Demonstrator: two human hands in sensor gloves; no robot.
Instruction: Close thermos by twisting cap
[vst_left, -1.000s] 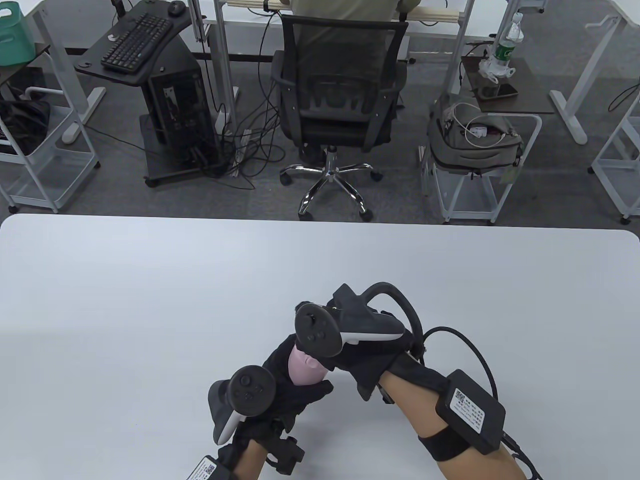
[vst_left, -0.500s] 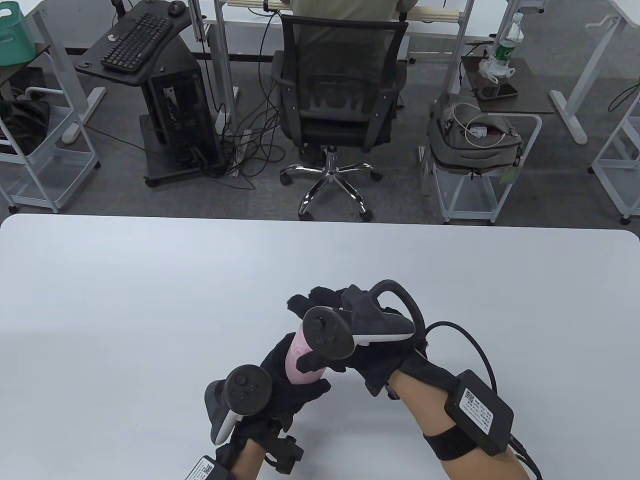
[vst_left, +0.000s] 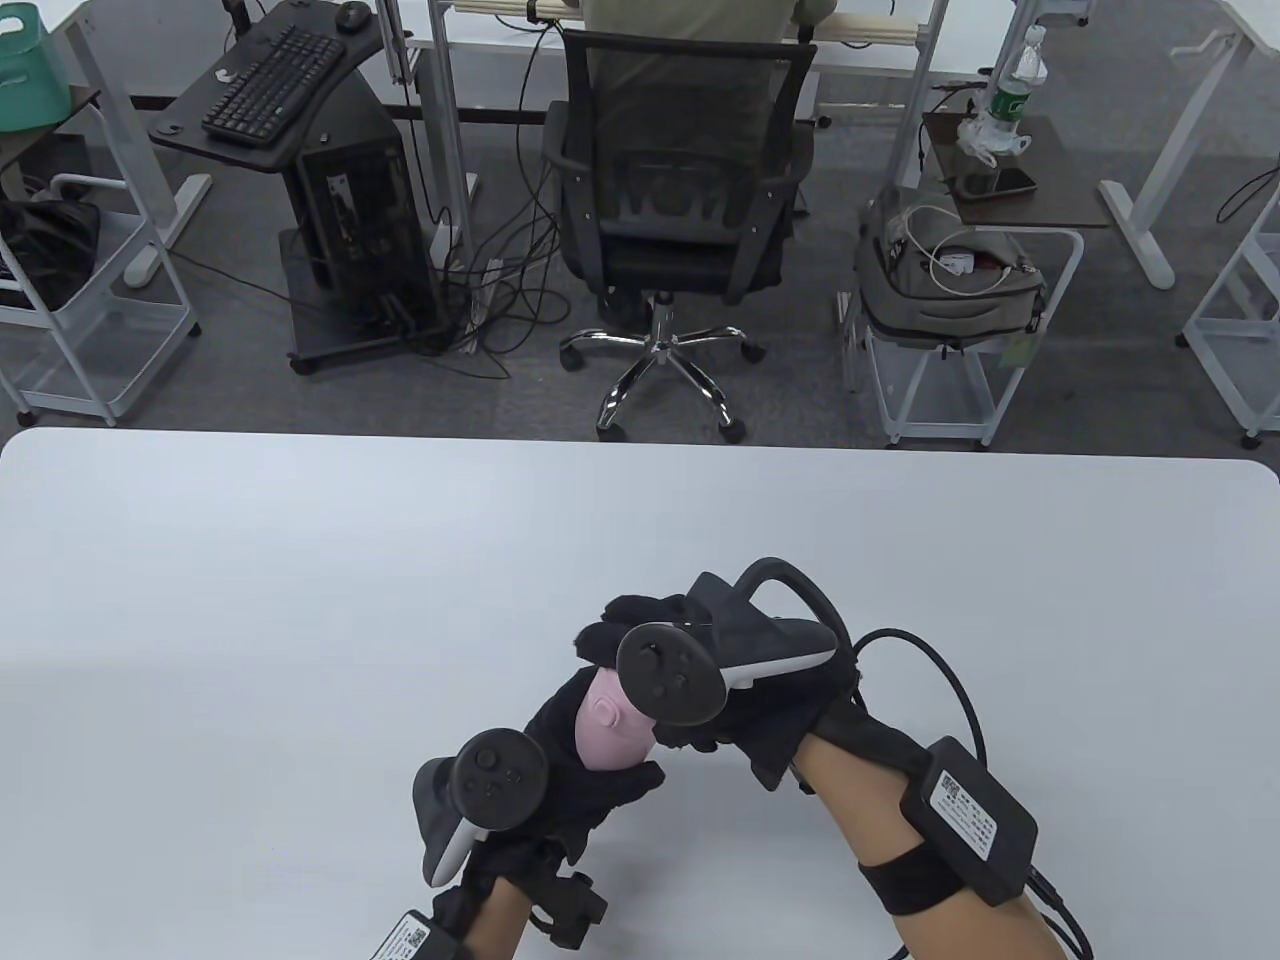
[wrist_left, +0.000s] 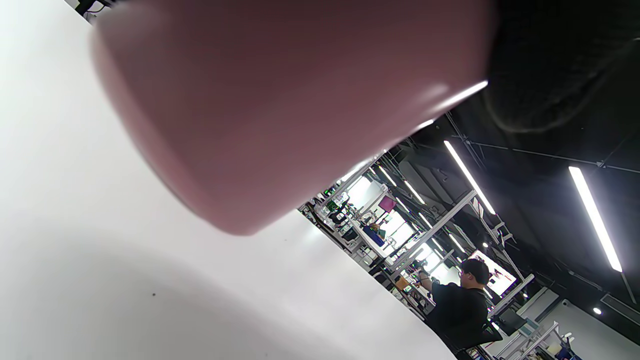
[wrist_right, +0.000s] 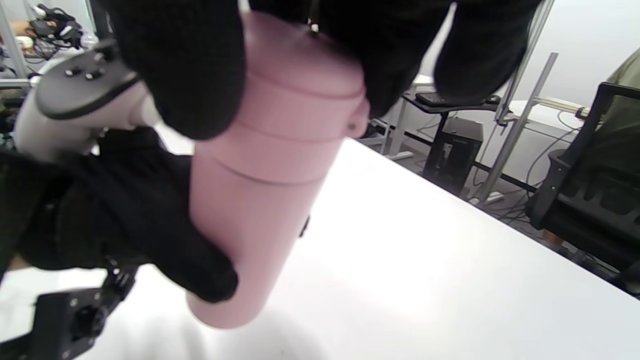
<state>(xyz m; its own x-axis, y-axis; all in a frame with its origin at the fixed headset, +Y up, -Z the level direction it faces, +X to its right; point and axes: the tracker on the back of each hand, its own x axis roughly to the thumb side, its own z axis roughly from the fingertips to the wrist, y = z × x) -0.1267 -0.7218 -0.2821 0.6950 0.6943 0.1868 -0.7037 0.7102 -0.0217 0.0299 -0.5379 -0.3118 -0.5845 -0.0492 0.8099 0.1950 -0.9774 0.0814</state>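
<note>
A pink thermos (vst_left: 607, 735) stands tilted near the front middle of the white table (vst_left: 300, 600). My left hand (vst_left: 585, 780) grips its body from the left; the body fills the left wrist view (wrist_left: 280, 100), blurred. My right hand (vst_left: 655, 690) sits over the top and grips the pink cap (wrist_right: 305, 90), with a thumb (wrist_right: 190, 75) on one side and fingers (wrist_right: 480, 45) on the other. The cap sits on the body (wrist_right: 250, 220), seam lines showing. The thermos base (wrist_right: 225, 312) is at or just above the table; I cannot tell which.
A cable (vst_left: 950, 700) runs from my right wrist box (vst_left: 970, 815) over the table's front right. Beyond the far edge stand an office chair (vst_left: 680, 190) with a seated person, a keyboard stand (vst_left: 270, 90) and carts (vst_left: 950, 300).
My right hand has turned on the cap: its tracker swung right and nearer, the fingers shifted around the top. The left hand and the thermos body stayed almost still.
</note>
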